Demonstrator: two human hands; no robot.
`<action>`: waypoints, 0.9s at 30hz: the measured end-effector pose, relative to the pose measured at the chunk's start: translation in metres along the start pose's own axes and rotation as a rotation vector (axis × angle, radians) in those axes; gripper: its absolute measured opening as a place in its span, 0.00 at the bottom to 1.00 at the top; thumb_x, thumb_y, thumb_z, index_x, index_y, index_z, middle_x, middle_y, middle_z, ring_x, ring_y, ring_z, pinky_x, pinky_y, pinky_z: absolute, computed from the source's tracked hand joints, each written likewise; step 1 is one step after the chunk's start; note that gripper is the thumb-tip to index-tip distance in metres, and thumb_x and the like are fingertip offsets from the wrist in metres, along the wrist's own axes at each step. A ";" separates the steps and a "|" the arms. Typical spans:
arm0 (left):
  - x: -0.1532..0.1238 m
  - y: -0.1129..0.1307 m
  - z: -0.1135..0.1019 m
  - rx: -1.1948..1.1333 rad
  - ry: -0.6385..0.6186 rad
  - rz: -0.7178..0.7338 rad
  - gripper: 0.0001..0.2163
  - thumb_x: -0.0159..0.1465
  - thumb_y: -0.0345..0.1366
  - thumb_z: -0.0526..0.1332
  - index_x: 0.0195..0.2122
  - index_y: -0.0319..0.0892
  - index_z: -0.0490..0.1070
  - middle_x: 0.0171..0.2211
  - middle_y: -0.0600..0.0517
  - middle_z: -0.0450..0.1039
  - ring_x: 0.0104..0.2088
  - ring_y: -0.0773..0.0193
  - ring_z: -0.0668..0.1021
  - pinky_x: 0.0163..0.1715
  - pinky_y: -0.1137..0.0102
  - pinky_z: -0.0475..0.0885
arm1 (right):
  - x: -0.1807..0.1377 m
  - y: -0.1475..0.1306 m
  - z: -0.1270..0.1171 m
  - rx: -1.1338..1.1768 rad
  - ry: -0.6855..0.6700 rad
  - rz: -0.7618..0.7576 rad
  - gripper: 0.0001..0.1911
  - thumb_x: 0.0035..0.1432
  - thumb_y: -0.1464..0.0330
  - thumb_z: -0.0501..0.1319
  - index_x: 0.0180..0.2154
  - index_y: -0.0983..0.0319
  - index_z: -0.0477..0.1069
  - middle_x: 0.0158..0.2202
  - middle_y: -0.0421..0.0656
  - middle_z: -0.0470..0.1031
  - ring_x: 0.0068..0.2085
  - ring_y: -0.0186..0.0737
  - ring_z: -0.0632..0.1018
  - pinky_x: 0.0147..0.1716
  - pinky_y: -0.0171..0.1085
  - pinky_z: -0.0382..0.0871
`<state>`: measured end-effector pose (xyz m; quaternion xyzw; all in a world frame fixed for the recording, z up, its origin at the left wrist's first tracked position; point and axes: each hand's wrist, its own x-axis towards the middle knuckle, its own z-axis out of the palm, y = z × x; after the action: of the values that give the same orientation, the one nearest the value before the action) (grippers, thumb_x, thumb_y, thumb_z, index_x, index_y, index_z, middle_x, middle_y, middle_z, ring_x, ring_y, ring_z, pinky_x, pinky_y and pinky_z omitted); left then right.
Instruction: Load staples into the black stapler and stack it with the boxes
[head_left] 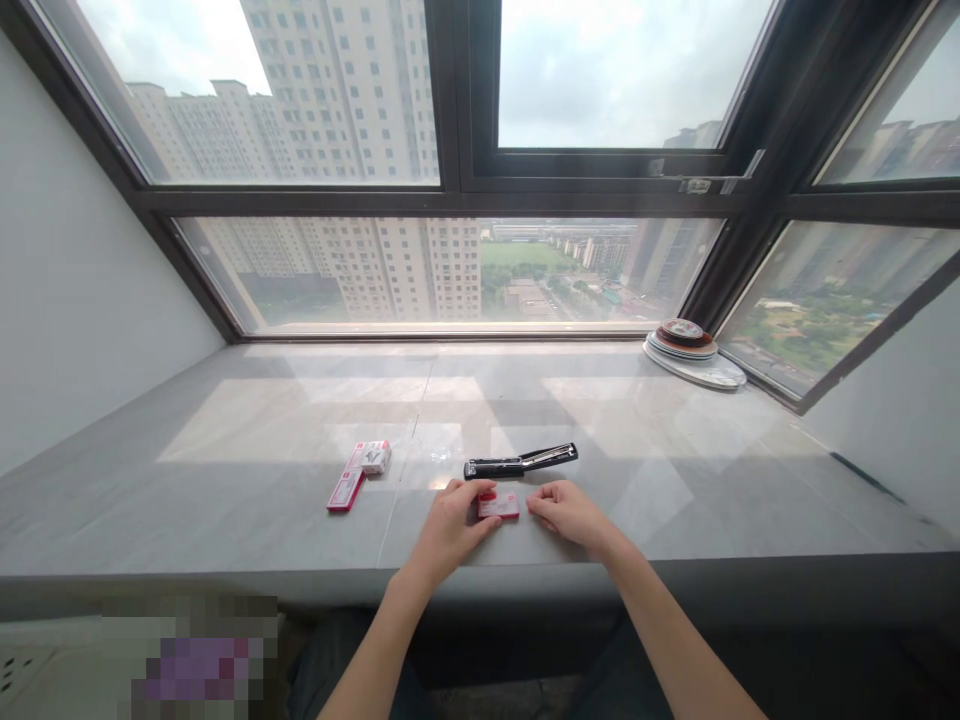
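A small red and white box (pixel 499 505) lies on the grey stone sill (pixel 247 470) near its front edge. My left hand (pixel 450 525) pinches the box's left end. My right hand (pixel 566 510) has its fingers curled, with the fingertips at the box's right end. Just beyond the box lies a black stapler (pixel 520 462), hinged open, with its upper arm pointing right. To the left rest two more red and white small boxes (pixel 360 472), one long and flat, one short.
A stack of round plates (pixel 691 352) stands at the back right of the sill by the window. A big black-framed window (pixel 450 190) runs along the back. White walls close both sides.
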<state>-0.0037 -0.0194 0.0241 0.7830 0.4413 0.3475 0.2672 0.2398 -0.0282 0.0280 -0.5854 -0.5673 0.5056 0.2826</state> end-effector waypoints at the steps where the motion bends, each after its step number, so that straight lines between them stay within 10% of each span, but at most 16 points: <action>1: 0.000 -0.001 0.000 -0.015 0.003 -0.009 0.19 0.60 0.37 0.70 0.53 0.50 0.74 0.44 0.50 0.76 0.48 0.56 0.77 0.52 0.60 0.72 | -0.001 0.002 -0.004 -0.010 0.005 -0.003 0.18 0.61 0.56 0.60 0.26 0.63 0.69 0.17 0.36 0.66 0.19 0.29 0.60 0.21 0.31 0.51; 9: -0.003 0.003 0.004 -0.030 0.005 -0.038 0.22 0.59 0.39 0.71 0.55 0.52 0.73 0.45 0.50 0.76 0.49 0.55 0.76 0.54 0.59 0.72 | 0.003 -0.002 0.011 -0.035 -0.018 -0.084 0.22 0.61 0.50 0.61 0.30 0.63 0.72 0.19 0.37 0.69 0.20 0.31 0.65 0.23 0.32 0.54; 18: -0.006 -0.001 -0.002 -0.090 -0.002 -0.055 0.22 0.62 0.37 0.67 0.58 0.52 0.70 0.46 0.50 0.75 0.48 0.57 0.77 0.53 0.60 0.72 | -0.007 0.005 -0.033 -0.315 0.209 -0.067 0.17 0.60 0.53 0.63 0.36 0.61 0.74 0.20 0.37 0.70 0.22 0.36 0.68 0.24 0.34 0.56; 27: -0.006 0.001 -0.002 -0.051 0.010 -0.051 0.24 0.61 0.36 0.67 0.58 0.54 0.70 0.46 0.51 0.76 0.48 0.56 0.77 0.53 0.60 0.72 | 0.025 -0.055 0.017 -0.922 0.111 -0.402 0.04 0.52 0.70 0.67 0.28 0.56 0.81 0.28 0.47 0.78 0.33 0.47 0.76 0.32 0.38 0.57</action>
<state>-0.0067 -0.0249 0.0241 0.7627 0.4536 0.3555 0.2936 0.1998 0.0024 0.0657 -0.5545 -0.8171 0.1062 0.1165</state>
